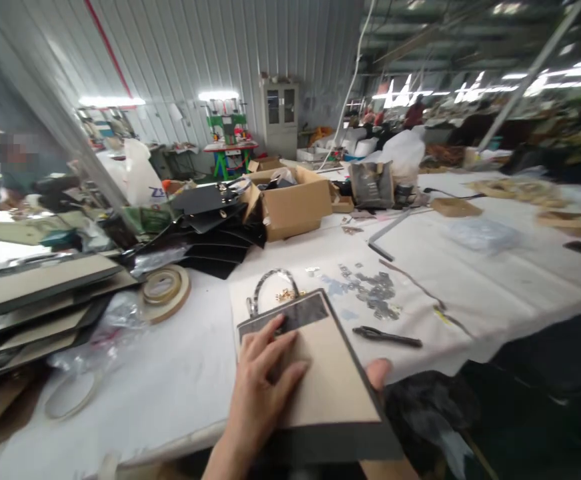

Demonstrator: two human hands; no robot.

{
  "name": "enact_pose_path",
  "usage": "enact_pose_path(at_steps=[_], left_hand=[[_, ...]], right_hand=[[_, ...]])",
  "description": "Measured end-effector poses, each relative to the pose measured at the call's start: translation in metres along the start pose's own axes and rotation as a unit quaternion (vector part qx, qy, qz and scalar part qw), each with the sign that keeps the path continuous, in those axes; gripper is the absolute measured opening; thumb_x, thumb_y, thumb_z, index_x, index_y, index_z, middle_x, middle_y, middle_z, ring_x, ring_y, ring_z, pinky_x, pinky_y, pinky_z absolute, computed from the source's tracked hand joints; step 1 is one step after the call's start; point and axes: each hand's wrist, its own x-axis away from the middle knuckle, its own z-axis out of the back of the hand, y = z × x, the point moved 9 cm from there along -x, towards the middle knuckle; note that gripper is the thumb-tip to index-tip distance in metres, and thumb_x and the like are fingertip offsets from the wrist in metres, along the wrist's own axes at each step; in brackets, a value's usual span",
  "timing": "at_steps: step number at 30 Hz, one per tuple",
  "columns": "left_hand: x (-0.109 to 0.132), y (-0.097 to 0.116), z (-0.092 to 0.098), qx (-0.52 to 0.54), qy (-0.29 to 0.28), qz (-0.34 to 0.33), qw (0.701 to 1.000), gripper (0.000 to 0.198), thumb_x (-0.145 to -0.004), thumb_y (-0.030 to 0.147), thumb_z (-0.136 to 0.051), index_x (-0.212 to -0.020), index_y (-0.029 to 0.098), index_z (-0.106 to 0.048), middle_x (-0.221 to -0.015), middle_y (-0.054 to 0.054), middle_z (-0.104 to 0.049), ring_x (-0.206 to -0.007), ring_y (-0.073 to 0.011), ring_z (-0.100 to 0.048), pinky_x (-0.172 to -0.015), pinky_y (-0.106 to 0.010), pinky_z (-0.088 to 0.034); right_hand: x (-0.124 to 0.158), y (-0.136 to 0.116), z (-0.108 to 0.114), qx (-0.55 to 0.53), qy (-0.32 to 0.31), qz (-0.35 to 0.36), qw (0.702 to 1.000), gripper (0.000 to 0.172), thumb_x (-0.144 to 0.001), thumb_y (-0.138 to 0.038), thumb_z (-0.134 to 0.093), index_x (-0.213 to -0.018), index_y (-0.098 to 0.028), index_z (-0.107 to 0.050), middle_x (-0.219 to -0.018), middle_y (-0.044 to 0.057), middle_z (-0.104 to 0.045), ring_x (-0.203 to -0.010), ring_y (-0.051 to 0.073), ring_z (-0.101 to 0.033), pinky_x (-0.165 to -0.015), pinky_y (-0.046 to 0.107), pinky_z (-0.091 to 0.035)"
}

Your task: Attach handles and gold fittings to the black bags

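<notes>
Mostly hidden: right hand point(379, 373) behind the tan panel point(333, 380), grip unclear; left hand point(264, 377) spread on top.

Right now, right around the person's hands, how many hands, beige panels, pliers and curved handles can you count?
Hands: 2 (left hand, right hand, only its thumb showing)
Beige panel: 1
Pliers: 1
Curved handle: 1
Total: 5
</notes>
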Motion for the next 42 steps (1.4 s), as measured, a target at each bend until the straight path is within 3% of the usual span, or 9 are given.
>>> enact_pose_path(at_steps=[5, 9, 12, 15, 22, 30, 34, 37, 42], left_hand=[[0.003, 0.004, -0.013, -0.003, -0.029, 0.015, 0.999, 0.071, -0.085, 0.03, -0.082, -0.149, 0.033, -0.053, -0.163, -0.009, -0.047, -0.143, -0.0311, -0.051, -0.11, -0.05, -0.056], [0.001, -0.017, 0.009, -0.047, 0.017, 0.064, 0.997, 0.071, -0.085, 0.035, -0.08, -0.15, 0.033, -0.052, -0.167, -0.008, -0.039, -0.154, -0.033, -0.037, -0.125, -0.057, -0.038], [0.004, -0.054, 0.022, -0.029, -0.004, 0.2, 0.979, 0.082, -0.082, 0.052, -0.079, -0.152, 0.024, -0.048, -0.162, -0.016, -0.047, -0.152, -0.0387, -0.04, -0.125, -0.062, -0.034], [0.021, -0.082, 0.016, 0.121, -0.072, 0.33, 0.933, 0.09, -0.078, 0.064, -0.077, -0.151, 0.021, -0.048, -0.139, -0.018, -0.067, -0.132, -0.0389, -0.063, -0.112, -0.055, -0.051], [0.045, -0.097, 0.025, 0.232, -0.031, 0.409, 0.882, 0.105, -0.061, 0.064, -0.089, -0.151, 0.034, -0.046, -0.119, -0.008, -0.078, -0.105, -0.0357, -0.076, -0.079, -0.04, -0.068], [0.036, -0.099, 0.021, 0.233, 0.035, 0.424, 0.874, 0.093, -0.072, 0.053, -0.083, -0.155, 0.039, -0.044, -0.105, -0.003, -0.08, -0.09, -0.0311, -0.079, -0.074, -0.041, -0.068], [0.034, -0.114, 0.009, 0.278, 0.061, 0.444, 0.85, 0.086, -0.08, 0.043, -0.076, -0.158, 0.039, -0.039, -0.097, -0.004, -0.078, -0.078, -0.0276, -0.079, -0.072, -0.042, -0.067], [0.034, -0.131, 0.002, 0.26, 0.064, 0.458, 0.847, 0.085, -0.08, 0.047, -0.076, -0.156, 0.038, -0.041, -0.099, -0.006, -0.077, -0.074, -0.0281, -0.078, -0.067, -0.043, -0.065], [0.022, -0.156, 0.01, -0.023, 0.007, 0.392, 0.92, 0.071, -0.078, 0.068, -0.069, -0.136, 0.028, -0.062, -0.115, -0.012, -0.074, -0.111, -0.0394, -0.071, -0.096, -0.058, -0.058]], right_hand=[[0.026, -0.022, 0.086, 0.0, 0.099, -0.063, 0.993, 0.071, -0.071, -0.09, -0.06, -0.094, -0.025, -0.079, -0.093, 0.017, -0.078, -0.088, 0.039, -0.074, -0.08, 0.056, -0.06], [0.034, -0.044, 0.138, 0.035, 0.186, -0.026, 0.982, 0.043, -0.068, -0.065, -0.08, -0.063, -0.025, -0.067, -0.058, 0.006, -0.069, -0.05, 0.022, -0.062, -0.052, 0.037, -0.055], [0.031, -0.022, 0.126, -0.037, 0.149, -0.116, 0.981, 0.041, -0.06, -0.059, -0.082, -0.068, -0.02, -0.071, -0.064, 0.007, -0.073, -0.053, 0.02, -0.064, -0.052, 0.033, -0.054], [0.026, -0.001, 0.105, -0.078, 0.09, -0.182, 0.976, 0.039, -0.058, -0.051, -0.077, -0.073, -0.016, -0.073, -0.067, 0.009, -0.075, -0.058, 0.022, -0.067, -0.055, 0.032, -0.054], [0.005, 0.037, 0.094, -0.028, 0.0, -0.279, 0.96, 0.063, -0.059, -0.053, -0.072, -0.101, -0.006, -0.072, -0.092, 0.02, -0.078, -0.097, 0.038, -0.073, -0.087, 0.047, -0.056], [-0.044, -0.021, 0.087, 0.073, 0.057, -0.068, 0.993, 0.073, -0.063, -0.028, -0.09, -0.131, -0.029, -0.065, -0.133, 0.003, -0.071, -0.111, 0.026, -0.071, -0.103, 0.043, -0.051], [-0.059, -0.036, 0.1, 0.179, 0.09, -0.029, 0.979, 0.069, -0.06, -0.029, -0.092, -0.125, -0.028, -0.07, -0.124, 0.002, -0.074, -0.106, 0.025, -0.07, -0.1, 0.041, -0.053], [-0.068, -0.044, 0.1, 0.298, 0.088, 0.006, 0.95, 0.049, -0.069, -0.031, -0.086, -0.117, -0.026, -0.075, -0.115, 0.003, -0.074, -0.098, 0.025, -0.07, -0.096, 0.043, -0.055], [-0.07, -0.052, 0.079, 0.522, 0.078, 0.133, 0.839, 0.023, -0.086, -0.023, -0.071, -0.108, -0.024, -0.08, -0.121, 0.008, -0.07, -0.112, 0.025, -0.067, -0.104, 0.043, -0.053]])
